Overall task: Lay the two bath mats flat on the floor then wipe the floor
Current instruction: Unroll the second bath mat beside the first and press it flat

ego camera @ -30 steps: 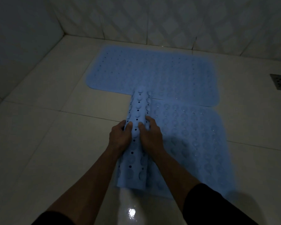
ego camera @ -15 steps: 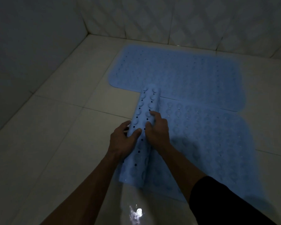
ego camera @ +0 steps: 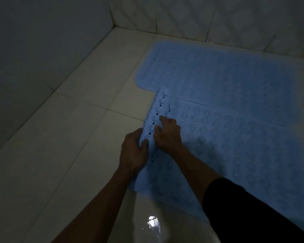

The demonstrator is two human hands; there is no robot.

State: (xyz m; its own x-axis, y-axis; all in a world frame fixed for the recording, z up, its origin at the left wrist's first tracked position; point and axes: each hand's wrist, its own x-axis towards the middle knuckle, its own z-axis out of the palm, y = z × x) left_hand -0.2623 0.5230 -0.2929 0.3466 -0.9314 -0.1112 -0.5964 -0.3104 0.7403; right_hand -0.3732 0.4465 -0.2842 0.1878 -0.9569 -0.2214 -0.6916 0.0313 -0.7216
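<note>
The tiled floor (ego camera: 63, 155) is pale and dim, with a wet gleam at six o'clock. Up at one o'clock the far mat (ego camera: 226, 76) lies flat against the wall. The near mat (ego camera: 235, 151) spreads across three o'clock, its far edge touching the first, but its left strip is folded over, suction cups up, running from centre toward twelve.

So the laying-out step is in hand, nearly done by my reckoning; wiping is not yet begun. The left hand (ego camera: 132, 151) has its grip closed on the folded strip's outer edge, thumb on top. The right hand (ego camera: 168, 134) rests on the strip, fingers (ego camera: 162, 119) spread and pressing, not clasping.

Next, I'd say, that flap needs turning out toward nine o'clock and pressing down.

No brand, label or writing is readable anywhere.
</note>
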